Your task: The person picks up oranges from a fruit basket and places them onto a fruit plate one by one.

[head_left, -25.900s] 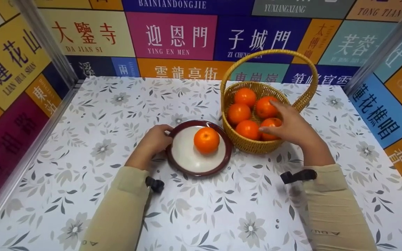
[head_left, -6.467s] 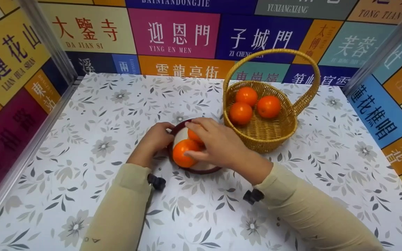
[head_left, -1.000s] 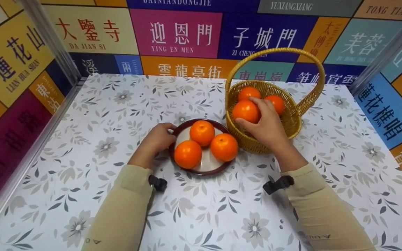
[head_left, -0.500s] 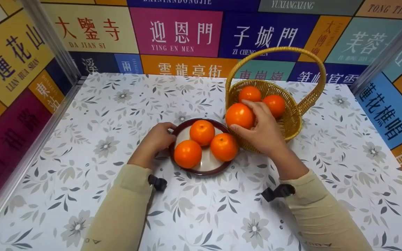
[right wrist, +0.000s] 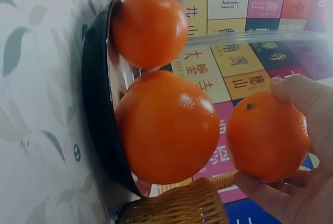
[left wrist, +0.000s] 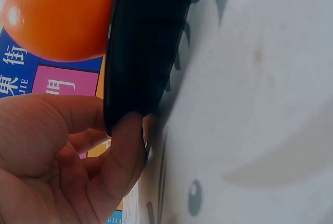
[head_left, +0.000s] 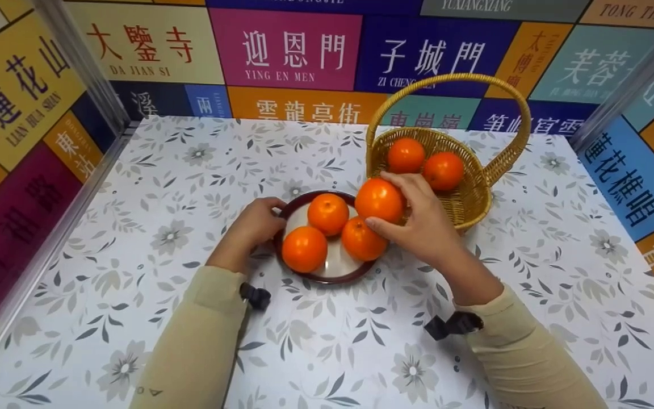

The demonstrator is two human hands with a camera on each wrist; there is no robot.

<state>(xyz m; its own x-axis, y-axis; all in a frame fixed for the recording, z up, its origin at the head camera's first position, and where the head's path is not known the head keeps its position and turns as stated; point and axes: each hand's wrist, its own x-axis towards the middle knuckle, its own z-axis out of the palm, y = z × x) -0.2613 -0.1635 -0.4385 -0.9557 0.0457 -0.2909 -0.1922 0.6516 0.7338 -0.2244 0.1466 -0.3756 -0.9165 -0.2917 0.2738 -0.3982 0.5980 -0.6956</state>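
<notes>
My left hand [head_left: 256, 222] pinches the left rim of a round plate [head_left: 335, 268], white inside with a dark red-brown edge. The left wrist view shows thumb and finger on either side of the plate's dark rim [left wrist: 140, 52]. On the plate rest three oranges [head_left: 304, 249]. My right hand [head_left: 426, 224] holds another orange [head_left: 380, 200] between thumb and fingers. In the right wrist view this held orange [right wrist: 268, 135] hangs apart from the ones on the plate. Behind it, a yellow wicker basket [head_left: 468, 210] with a tall handle contains two oranges [head_left: 443, 170].
A white table [head_left: 327, 352] with a grey leaf and flower print lies under everything. Panels with coloured Chinese lettering [head_left: 287, 48] stand along the back and sides. The basket's arched handle [head_left: 523, 125] rises behind the right hand.
Over the last second the right hand lifted an orange from the basket leftward to the plate's right edge. Earlier, the plate held one orange and the basket several. The left hand stayed on the rim.
</notes>
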